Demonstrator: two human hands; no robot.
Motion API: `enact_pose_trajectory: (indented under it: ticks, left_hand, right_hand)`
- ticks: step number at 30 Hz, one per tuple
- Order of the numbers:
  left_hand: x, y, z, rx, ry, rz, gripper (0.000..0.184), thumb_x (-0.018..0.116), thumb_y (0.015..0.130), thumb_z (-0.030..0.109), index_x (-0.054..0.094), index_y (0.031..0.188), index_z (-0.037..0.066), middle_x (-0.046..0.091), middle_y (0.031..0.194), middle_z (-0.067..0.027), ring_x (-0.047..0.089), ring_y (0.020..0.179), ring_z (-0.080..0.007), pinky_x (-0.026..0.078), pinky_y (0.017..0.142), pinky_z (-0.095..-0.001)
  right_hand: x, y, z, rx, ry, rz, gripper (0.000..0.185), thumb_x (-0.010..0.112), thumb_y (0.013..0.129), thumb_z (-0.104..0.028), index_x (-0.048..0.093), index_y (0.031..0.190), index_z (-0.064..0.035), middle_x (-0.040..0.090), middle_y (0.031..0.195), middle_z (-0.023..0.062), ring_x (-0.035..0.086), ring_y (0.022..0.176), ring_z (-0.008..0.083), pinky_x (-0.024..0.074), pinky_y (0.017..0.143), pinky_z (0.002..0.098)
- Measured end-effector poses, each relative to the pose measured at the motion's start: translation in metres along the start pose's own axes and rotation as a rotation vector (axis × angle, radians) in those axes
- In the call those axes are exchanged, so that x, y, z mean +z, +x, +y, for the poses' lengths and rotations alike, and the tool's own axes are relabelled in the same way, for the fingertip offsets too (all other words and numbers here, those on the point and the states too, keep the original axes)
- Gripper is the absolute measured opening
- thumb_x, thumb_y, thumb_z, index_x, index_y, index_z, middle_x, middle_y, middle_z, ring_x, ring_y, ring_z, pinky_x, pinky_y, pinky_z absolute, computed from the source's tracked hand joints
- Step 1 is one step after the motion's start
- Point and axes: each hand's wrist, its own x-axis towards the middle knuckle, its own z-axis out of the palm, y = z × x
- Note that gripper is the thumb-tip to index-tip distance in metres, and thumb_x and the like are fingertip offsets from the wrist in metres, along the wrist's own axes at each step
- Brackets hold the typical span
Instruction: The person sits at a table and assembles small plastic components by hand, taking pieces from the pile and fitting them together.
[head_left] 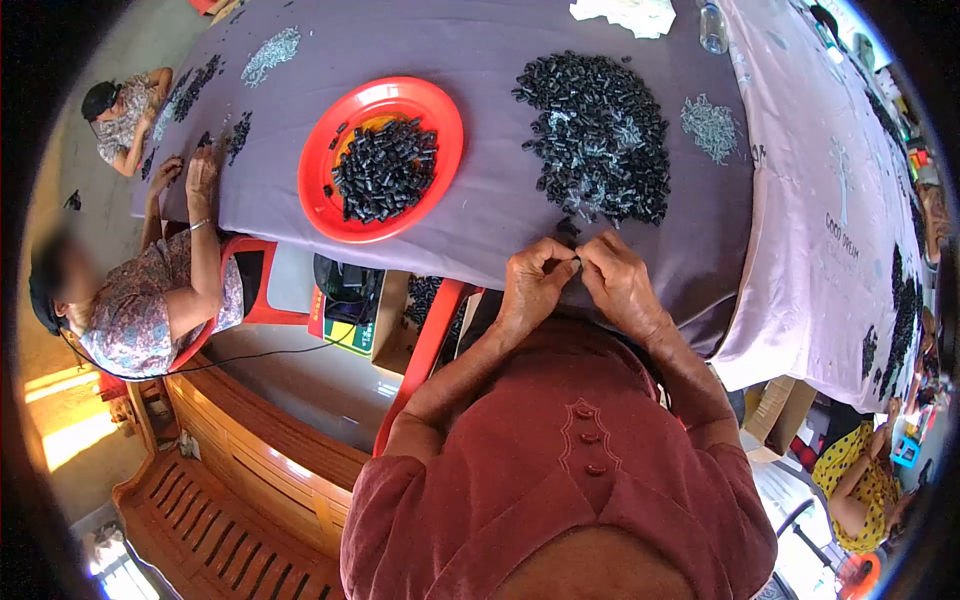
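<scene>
My left hand (537, 284) and my right hand (618, 278) meet at the table's near edge, thumbs and fingertips pinched together. Between the fingertips is a small black piece (577, 262), mostly hidden by the fingers. Just beyond my hands spreads a big pile of small black cylindrical pieces (595, 130), with small clear pieces scattered over it. A heap of small clear pieces (711, 128) lies to the right of that pile. To the left, a red plate (318, 140) holds a mound of black pieces (385, 172).
Purple cloth (480, 160) covers the table; a pale printed cloth (810, 200) adjoins it at right. A clear bottle (713, 28) and white paper (625, 12) are at the far edge. Co-workers sit left and right. A wooden bench (240, 500) stands lower left.
</scene>
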Motion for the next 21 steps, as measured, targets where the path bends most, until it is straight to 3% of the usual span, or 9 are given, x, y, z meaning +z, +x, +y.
enact_pose_trajectory:
  ticks: [4, 10, 14, 21]
  left_hand:
    - [-0.006, 0.002, 0.007, -0.196, -0.135, -0.050, 0.003, 0.052, 0.066, -0.003, 0.052, 0.067, 0.000, 0.051, 0.063, -0.0004, 0.045, 0.059, -0.0054, 0.038, 0.053, -0.0188]
    - [-0.011, 0.005, 0.009, -0.213, -0.214, -0.086, 0.004, 0.050, 0.063, -0.004, 0.052, 0.064, -0.001, 0.052, 0.060, -0.0024, 0.046, 0.056, -0.0061, 0.038, 0.051, -0.0187]
    - [-0.019, 0.007, 0.004, -0.256, -0.188, -0.155, 0.006, 0.050, 0.061, -0.003, 0.052, 0.066, 0.000, 0.051, 0.061, -0.0015, 0.046, 0.057, -0.0070, 0.038, 0.054, -0.0189]
    - [-0.024, 0.011, 0.004, -0.184, -0.171, -0.247, 0.008, 0.050, 0.055, -0.004, 0.051, 0.061, 0.000, 0.050, 0.057, 0.0000, 0.044, 0.054, -0.0058, 0.036, 0.050, -0.0183]
  right_hand:
    - [0.003, -0.003, -0.012, 0.009, -0.115, -0.017, 0.016, 0.048, 0.060, 0.003, 0.043, 0.074, -0.0005, 0.041, 0.069, 0.0125, 0.047, 0.060, 0.0280, 0.0421, 0.050, 0.0346]
    - [0.011, -0.008, -0.017, -0.063, -0.259, 0.010, 0.023, 0.050, 0.059, 0.001, 0.043, 0.080, -0.0001, 0.040, 0.071, 0.0102, 0.046, 0.063, 0.0238, 0.0419, 0.053, 0.0320]
    - [0.017, -0.010, -0.011, -0.153, -0.253, 0.031, 0.026, 0.050, 0.057, 0.001, 0.044, 0.082, -0.0010, 0.040, 0.069, 0.0100, 0.045, 0.061, 0.0240, 0.0409, 0.053, 0.0310]
    - [0.018, -0.004, -0.006, -0.196, -0.207, 0.030, 0.030, 0.051, 0.054, 0.001, 0.044, 0.083, -0.0021, 0.041, 0.066, 0.0097, 0.044, 0.059, 0.0252, 0.0392, 0.051, 0.0328]
